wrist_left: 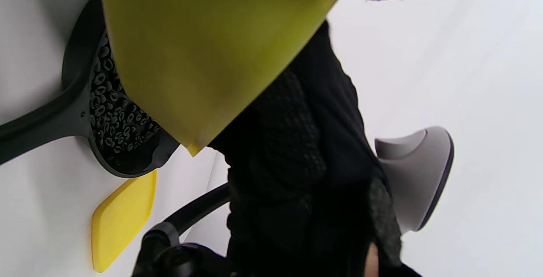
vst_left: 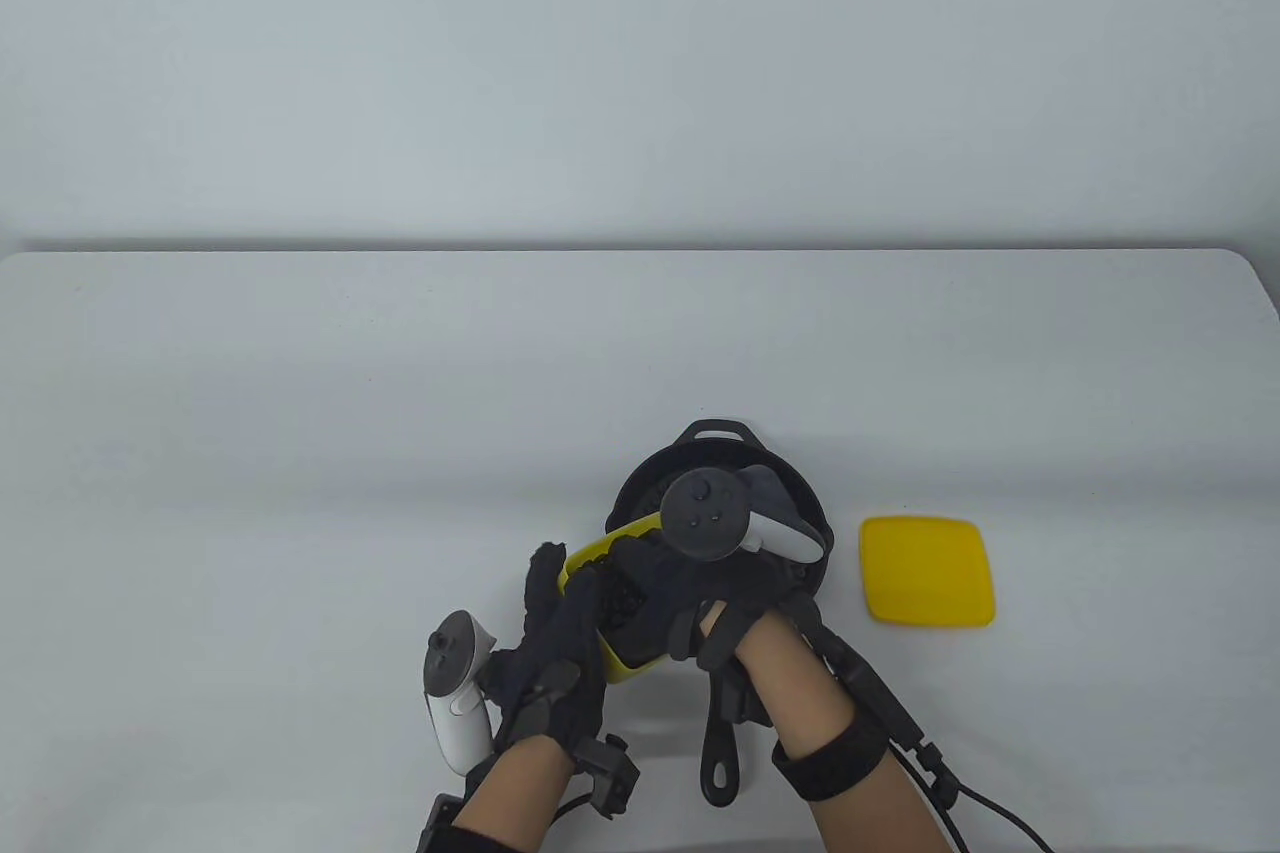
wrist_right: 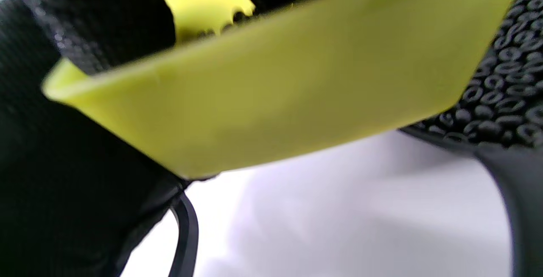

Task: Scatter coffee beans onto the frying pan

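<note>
Fingers of both your hands grip the yellow box (vst_left: pixel 600 583); beans (wrist_left: pixel 112 120) already cover the frying pan (wrist_left: pixel 76 60), so sprinkling looks nearly done.

Yellow lid (vst_left: pixel 928 571) (flat) on table (vst_left: pixel 300 453).

A yellow container (wrist_right: pixel 288 86) fills the frame, with coffee beans (wrist_right: pixel 500 94) in a black pan (wrist_right: pixel 515 175) behind.

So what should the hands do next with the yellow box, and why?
Probably tip the yellow box a little more toward the frying pan. The left hand holds it from its side, the right hand reaches over its open top, and dark coffee beans still show inside. Many beans already lie in the pan, so go gently.
</note>
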`<state>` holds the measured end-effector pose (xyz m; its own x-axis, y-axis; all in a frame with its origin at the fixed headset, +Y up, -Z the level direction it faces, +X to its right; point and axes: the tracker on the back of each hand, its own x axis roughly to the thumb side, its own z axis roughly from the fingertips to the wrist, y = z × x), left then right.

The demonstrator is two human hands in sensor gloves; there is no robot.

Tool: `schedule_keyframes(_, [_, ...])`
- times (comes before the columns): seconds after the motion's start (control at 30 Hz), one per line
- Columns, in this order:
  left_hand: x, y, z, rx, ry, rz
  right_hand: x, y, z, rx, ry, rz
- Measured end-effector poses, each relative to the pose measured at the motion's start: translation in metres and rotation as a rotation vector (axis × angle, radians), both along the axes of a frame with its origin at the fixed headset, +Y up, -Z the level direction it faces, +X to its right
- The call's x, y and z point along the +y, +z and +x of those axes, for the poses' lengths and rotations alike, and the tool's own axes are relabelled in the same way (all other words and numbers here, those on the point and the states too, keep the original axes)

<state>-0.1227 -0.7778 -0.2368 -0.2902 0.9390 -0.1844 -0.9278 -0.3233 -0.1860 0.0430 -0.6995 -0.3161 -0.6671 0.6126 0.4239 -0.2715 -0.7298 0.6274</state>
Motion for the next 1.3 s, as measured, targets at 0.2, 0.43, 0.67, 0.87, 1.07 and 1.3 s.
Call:
schedule_keyframes(0.2, [-0.003, 0.003, -0.003, -0.008, -0.001, -0.049, -0.015, 0.007, -0.021, 0.039, -0.047, 0.008])
schedule_keyframes(0.43, [-0.006, 0.001, -0.003, -0.016, 0.042, -0.06, -0.017, 0.004, -0.015, -0.111, -0.173, 0.007])
schedule_keyframes(0.67, [-0.015, -0.001, 0.003, -0.047, 0.129, -0.117, -0.019, -0.003, 0.007, -0.258, -0.36, -0.067])
schedule_keyframes(0.87, [-0.019, -0.003, 0.005, -0.049, 0.181, -0.149, -0.019, -0.009, 0.03, -0.409, -0.532, -0.094])
schedule_keyframes(1.07, [-0.022, -0.006, 0.003, -0.029, 0.211, -0.171, -0.016, -0.017, 0.057, -0.545, -0.693, -0.116])
schedule_keyframes(1.3, [-0.021, -0.009, -0.006, 0.032, 0.235, -0.177, -0.039, -0.028, 0.098, -0.741, -0.763, -0.161])
